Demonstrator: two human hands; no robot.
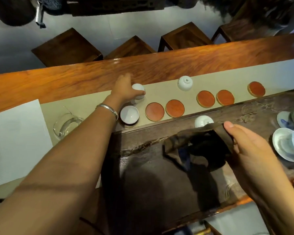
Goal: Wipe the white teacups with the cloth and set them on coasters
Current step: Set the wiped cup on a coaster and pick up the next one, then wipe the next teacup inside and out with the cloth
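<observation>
White porcelain was the worry: the left hand (126, 89) curled over an upturned teacup (138, 91) just beyond the teacup already on its coaster (129, 114), and a careless lift could have knocked that one. The right hand (246, 143) pinched the dark cloth (198, 150) nearer the viewer, over the dark tea tray (159, 184), and its hanging folds might have swept the inverted cup (203, 121) at the tray's rim.

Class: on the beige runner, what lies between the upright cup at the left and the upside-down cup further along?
In the head view, two orange coasters lie side by side between the upright cup and the upside-down cup.
</observation>
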